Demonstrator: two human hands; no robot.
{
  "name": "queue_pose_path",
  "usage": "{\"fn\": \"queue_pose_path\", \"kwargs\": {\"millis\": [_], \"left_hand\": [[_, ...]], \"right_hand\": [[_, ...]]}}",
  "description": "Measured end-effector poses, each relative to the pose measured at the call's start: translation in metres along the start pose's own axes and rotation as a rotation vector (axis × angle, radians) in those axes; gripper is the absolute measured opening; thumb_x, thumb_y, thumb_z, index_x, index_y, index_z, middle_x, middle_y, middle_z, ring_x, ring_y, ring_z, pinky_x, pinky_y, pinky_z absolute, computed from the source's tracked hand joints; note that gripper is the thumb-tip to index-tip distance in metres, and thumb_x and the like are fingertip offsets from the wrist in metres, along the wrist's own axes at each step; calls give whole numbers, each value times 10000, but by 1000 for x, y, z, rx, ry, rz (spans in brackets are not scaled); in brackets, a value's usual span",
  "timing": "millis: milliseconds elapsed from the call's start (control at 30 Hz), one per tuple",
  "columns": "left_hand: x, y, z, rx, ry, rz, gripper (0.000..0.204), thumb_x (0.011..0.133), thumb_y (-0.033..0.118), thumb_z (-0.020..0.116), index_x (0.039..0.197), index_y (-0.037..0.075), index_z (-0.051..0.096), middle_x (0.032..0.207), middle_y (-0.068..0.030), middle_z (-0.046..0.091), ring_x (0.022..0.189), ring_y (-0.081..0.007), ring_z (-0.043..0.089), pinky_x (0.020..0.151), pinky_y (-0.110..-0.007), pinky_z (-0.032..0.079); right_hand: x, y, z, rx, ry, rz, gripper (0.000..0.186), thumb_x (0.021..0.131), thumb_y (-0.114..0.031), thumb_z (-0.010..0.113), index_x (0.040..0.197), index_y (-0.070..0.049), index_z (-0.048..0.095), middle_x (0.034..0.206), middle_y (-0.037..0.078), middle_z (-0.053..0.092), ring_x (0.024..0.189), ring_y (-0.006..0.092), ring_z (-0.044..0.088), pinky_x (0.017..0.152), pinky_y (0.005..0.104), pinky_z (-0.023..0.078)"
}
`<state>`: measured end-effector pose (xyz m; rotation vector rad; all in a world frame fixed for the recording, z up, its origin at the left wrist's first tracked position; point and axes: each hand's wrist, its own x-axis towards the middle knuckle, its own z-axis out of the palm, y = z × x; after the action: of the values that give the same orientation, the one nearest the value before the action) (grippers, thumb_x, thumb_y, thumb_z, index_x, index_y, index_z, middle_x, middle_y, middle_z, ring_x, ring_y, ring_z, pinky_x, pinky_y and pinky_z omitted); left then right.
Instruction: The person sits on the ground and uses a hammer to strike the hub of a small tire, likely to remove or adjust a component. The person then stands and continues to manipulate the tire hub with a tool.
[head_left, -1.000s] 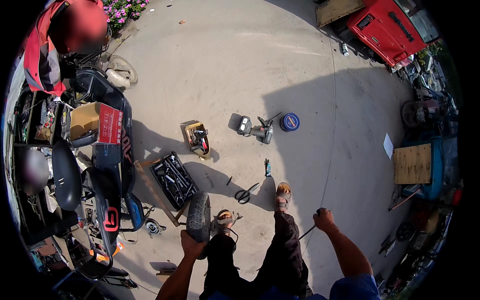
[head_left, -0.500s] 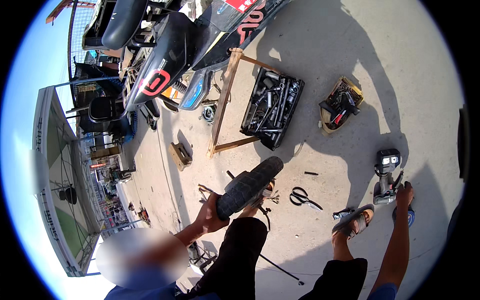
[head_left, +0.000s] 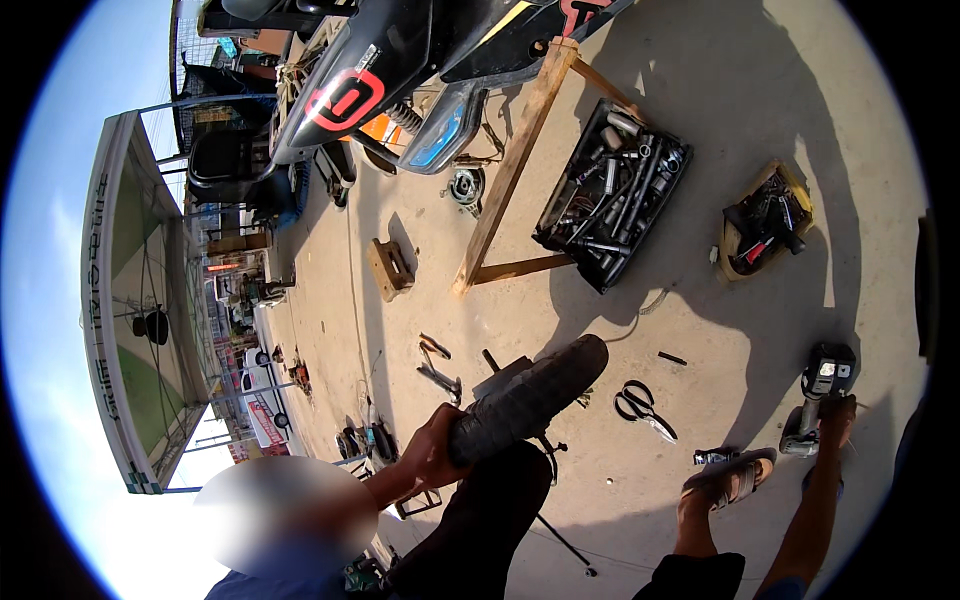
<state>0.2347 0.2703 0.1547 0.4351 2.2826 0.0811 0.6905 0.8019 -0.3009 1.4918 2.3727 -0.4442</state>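
Note:
My left hand (head_left: pixel 432 452) grips a small wheel with a black treaded tyre (head_left: pixel 535 400) by its near side, fingers wrapped round the rubber. The wheel is held tilted above the ground near my knee. At the far right, my right hand (head_left: pixel 837 420) is closed round the handle of a cordless power tool (head_left: pixel 828 372), seemingly an impact wrench, with its lights on. Black-handled scissors (head_left: pixel 645 408) lie on the concrete between the wheel and my sandalled foot (head_left: pixel 745 480). Left of the wheel are orange-handled pliers (head_left: pixel 434 347). A short black rod (head_left: pixel 672 358) lies beyond the scissors.
A black toolbox (head_left: pixel 556 245) full of sockets and wrenches stands ahead beside a wooden frame (head_left: pixel 520 165). Right of it sits a cut yellow container (head_left: pixel 799 192) of tools. A dark scooter body (head_left: pixel 410 60), a wooden block (head_left: pixel 388 270) and a long thin bar (head_left: pixel 567 545) lie around.
My view has turned, so the ground things appear shifted right. My right hand has closed round the power tool's handle. My left hand still holds the wheel, now lower in view.

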Motion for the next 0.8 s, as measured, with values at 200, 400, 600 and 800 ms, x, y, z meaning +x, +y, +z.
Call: {"fn": "queue_pose_path", "kwargs": {"millis": [200,400,600,800], "left_hand": [[-4,-37,-27,-137,43,-70,747,662,186,870,1269,17,469,1131,-249,649,1061,-423,672,885,-464,551],[-3,-83,-77,-167,97,10,728,617,190,888,1187,1,476,1067,-247,628,1009,-414,651,842,-473,537],[-25,-120,-123,-202,106,28,767,621,178,866,1226,-13,435,1190,-265,584,1088,-462,620,864,-535,544],[-78,-155,-168,-293,167,-31,763,609,183,864,1216,-20,447,1179,-255,580,1097,-450,619,878,-515,546]], "right_hand": [[-82,-116,-126,33,98,-105,112,1007,-77,514,1019,27,473,1061,250,532,1022,454,515,854,557,422],[-404,-67,-278,-203,-99,213,96,964,-62,582,1005,18,552,932,207,575,1020,417,563,841,523,449],[-667,-22,-415,-806,-622,75,499,819,-432,759,1171,-84,705,1228,162,665,1143,355,595,942,516,499],[-712,-40,-370,-827,-704,31,293,858,-395,712,894,-116,793,988,135,741,908,325,711,764,464,594]]}}
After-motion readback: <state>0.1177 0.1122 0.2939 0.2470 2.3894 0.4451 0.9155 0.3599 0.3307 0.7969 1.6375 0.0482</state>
